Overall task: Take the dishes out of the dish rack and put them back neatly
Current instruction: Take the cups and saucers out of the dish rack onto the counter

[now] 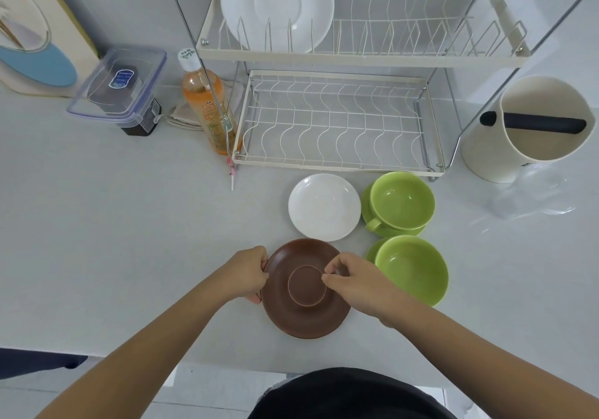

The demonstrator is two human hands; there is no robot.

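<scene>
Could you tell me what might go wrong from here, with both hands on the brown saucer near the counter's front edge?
1. The brown saucer lies upside down; the left hand grips only its rim while the right hand pinches at the foot ring, so it may slip when lifted.
2. A green cup sits close to the right; the right hand could knock it.
3. The orange drink bottle stands against the dish rack and could be tipped on the way there.
</scene>
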